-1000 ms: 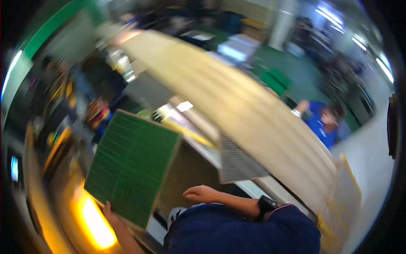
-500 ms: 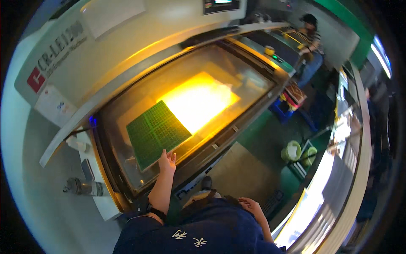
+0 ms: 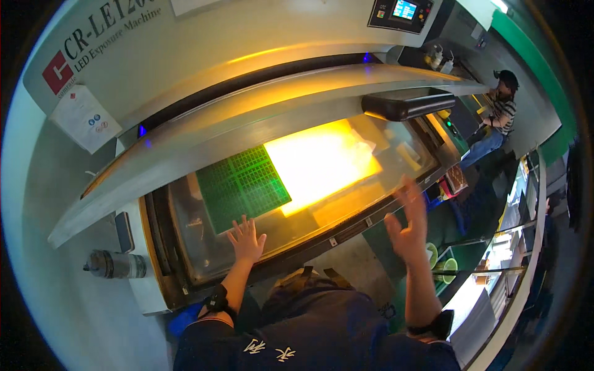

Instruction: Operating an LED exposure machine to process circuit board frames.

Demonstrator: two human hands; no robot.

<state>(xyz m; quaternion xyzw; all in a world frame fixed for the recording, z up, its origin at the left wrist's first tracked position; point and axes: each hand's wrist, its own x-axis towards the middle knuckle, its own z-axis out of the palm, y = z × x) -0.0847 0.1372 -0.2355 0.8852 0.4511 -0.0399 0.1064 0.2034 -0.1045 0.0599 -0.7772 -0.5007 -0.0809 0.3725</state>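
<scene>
My left hand (image 3: 247, 242), fingers spread, is at the near edge of a green gridded circuit panel (image 3: 244, 185); whether the fingertips touch it I cannot tell. The panel lies flat on the glass bed (image 3: 216, 250) of a large exposure machine. Beside it on the right, a rectangle of bright yellow-white light (image 3: 325, 164) glows. My right hand (image 3: 408, 226) is raised in front of the bed's near right side, fingers apart and slightly blurred, holding nothing. Over the far part of the bed slants the machine's grey lid (image 3: 272, 117), with a black handle (image 3: 408, 106) on its front.
A control panel with a screen (image 3: 402, 12) is on the machine's upper right. At the left, a dark bottle (image 3: 114, 264) and a phone (image 3: 124, 232) rest on a white ledge. A co-worker (image 3: 495, 117) works beyond the bed's right end. Green buckets (image 3: 447, 267) stand right of me.
The lid has come down toward the bed. My right hand has risen from beside my body toward the bed. My left hand's fingers have spread near the panel. The view has shifted.
</scene>
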